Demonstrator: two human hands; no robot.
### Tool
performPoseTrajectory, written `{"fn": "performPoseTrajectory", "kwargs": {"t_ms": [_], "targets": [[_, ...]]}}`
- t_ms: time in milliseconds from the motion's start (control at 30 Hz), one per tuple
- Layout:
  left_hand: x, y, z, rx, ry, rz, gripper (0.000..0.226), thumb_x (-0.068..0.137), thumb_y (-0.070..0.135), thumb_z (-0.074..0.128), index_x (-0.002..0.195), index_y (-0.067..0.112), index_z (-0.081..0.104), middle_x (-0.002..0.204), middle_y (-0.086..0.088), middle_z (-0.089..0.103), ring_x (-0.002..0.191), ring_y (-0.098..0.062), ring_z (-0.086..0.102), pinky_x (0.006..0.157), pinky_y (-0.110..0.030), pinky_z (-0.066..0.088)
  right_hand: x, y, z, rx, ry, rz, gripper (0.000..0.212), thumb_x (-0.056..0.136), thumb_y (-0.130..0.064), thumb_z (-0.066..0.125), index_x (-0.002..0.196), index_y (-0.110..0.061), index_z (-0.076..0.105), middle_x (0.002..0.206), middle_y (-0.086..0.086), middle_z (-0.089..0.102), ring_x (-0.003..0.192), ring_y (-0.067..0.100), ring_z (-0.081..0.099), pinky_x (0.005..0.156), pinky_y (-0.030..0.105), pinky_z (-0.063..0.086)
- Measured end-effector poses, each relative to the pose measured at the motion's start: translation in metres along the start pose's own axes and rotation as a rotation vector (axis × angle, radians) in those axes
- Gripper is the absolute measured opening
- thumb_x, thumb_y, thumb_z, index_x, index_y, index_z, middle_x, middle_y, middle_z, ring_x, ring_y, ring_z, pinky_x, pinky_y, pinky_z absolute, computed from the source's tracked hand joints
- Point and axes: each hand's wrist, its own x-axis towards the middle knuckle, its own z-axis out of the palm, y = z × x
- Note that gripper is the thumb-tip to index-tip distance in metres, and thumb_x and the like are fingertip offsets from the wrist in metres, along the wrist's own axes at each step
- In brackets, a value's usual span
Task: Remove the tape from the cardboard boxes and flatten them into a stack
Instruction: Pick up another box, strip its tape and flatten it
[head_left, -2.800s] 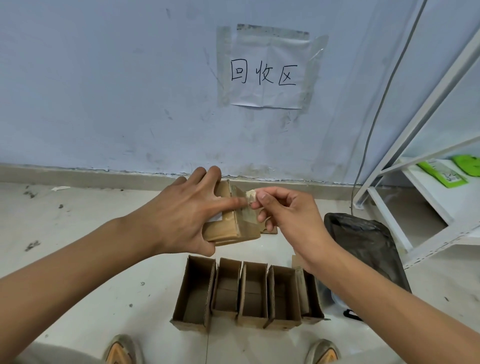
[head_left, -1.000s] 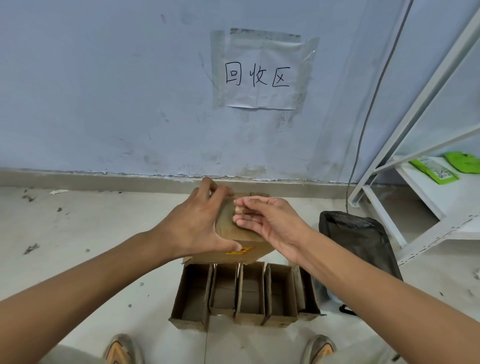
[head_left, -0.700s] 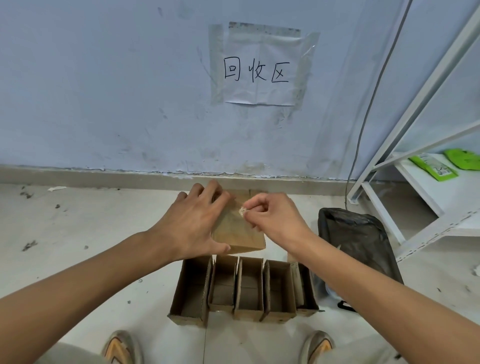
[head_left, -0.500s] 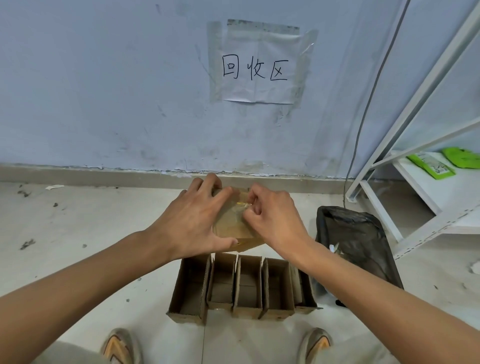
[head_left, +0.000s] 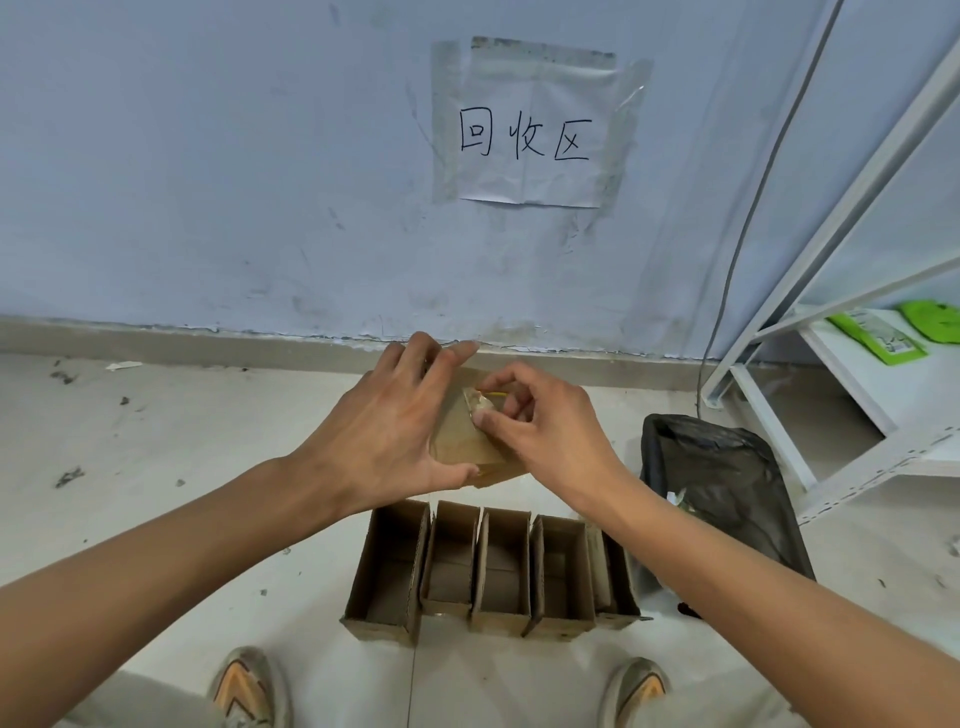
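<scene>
Landmark: a row of open brown cardboard boxes (head_left: 491, 571) stood side by side on the pale tiled floor (head_left: 182, 441), between the person's two shoes.
Floor left of the row: dark scuffs and specks, plus a small white scrap (head_left: 123, 366) lying near the grey skirting, well apart from the row.
Left shoe: a grey and orange shoe (head_left: 244, 688) sat just below the row's left end.
Left hand: the left hand (head_left: 387, 431) was raised above the row, its fingers (head_left: 441, 364) curled over the far edge and its thumb hooked under the near edge of a small brown cardboard box (head_left: 467, 447), gripping it.
Held box: it hung in the air above the middle of the row, not touching it, with a glossy taped face turned up.
Tape: a crumpled end of clear tape (head_left: 475, 402) stood up from the held box's top face.
Right hand: the right hand (head_left: 540, 431) was above the row's right half, thumb and forefinger pinching the tape end, the other fingers loosely curled.
Wall above the row: a white paper sign (head_left: 527, 127) with three handwritten characters, taped to the pale blue wall.
Right shoe: a matching shoe (head_left: 636, 693) lay below the row's right end.
Right of the row: a black plastic bag (head_left: 722, 488) lay open just beside it, with pale scraps inside.
Further right: a white metal shelf rack (head_left: 857, 374) carrying green packets (head_left: 878, 338).
</scene>
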Motion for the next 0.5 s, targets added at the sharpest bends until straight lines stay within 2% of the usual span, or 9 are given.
{"fn": "performPoseTrajectory", "kwargs": {"t_ms": [133, 233, 300, 433, 500], "targets": [[-0.001, 0.001, -0.004, 0.03, -0.016, 0.024, 0.119, 0.064, 0.069, 0.078, 0.16, 0.031, 0.019, 0.135, 0.001, 0.038, 0.121, -0.021, 0.043, 0.085, -0.036, 0.055, 0.0, -0.006, -0.002, 0.125, -0.033, 0.123, 0.016, 0.086, -0.027, 0.085, 0.096, -0.027, 0.073, 0.069, -0.008, 0.066, 0.057, -0.004, 0.059, 0.053, 0.013, 0.045], [-0.002, 0.006, -0.002, 0.101, -0.029, 0.069, 0.119, 0.065, 0.065, 0.081, 0.16, 0.028, 0.021, 0.135, -0.001, 0.041, 0.119, -0.023, 0.044, 0.087, -0.038, 0.054, 0.0, -0.007, -0.002, 0.26, -0.115, 0.337, 0.013, 0.087, -0.021, 0.083, 0.082, -0.019, 0.071, 0.058, -0.01, 0.063, 0.051, 0.001, 0.058, 0.048, 0.015, 0.044], [-0.003, 0.008, -0.001, 0.145, -0.028, 0.1, 0.116, 0.066, 0.064, 0.08, 0.16, 0.025, 0.024, 0.134, -0.004, 0.043, 0.118, -0.025, 0.045, 0.09, -0.041, 0.054, 0.0, -0.007, -0.004, 0.401, -0.195, 0.475, 0.02, 0.089, -0.017, 0.077, 0.073, -0.016, 0.065, 0.058, -0.005, 0.059, 0.049, 0.007, 0.053, 0.046, 0.018, 0.042], [-0.004, 0.011, 0.003, 0.167, -0.047, 0.116, 0.115, 0.066, 0.066, 0.077, 0.159, 0.023, 0.025, 0.134, -0.004, 0.043, 0.117, -0.025, 0.045, 0.091, -0.043, 0.055, 0.0, -0.003, -0.006, 0.632, -0.252, 0.534, 0.012, 0.094, -0.007, 0.064, 0.088, -0.016, 0.059, 0.06, -0.002, 0.052, 0.048, 0.011, 0.045, 0.041, 0.02, 0.036], [-0.006, 0.011, 0.005, 0.153, -0.049, 0.105, 0.115, 0.066, 0.067, 0.077, 0.159, 0.024, 0.025, 0.134, -0.004, 0.044, 0.117, -0.024, 0.046, 0.087, -0.038, 0.055, -0.004, -0.002, -0.006, 0.653, -0.24, 0.477, 0.005, 0.097, -0.009, 0.065, 0.1, -0.013, 0.063, 0.062, 0.001, 0.058, 0.05, 0.013, 0.051, 0.044, 0.022, 0.041]]}}
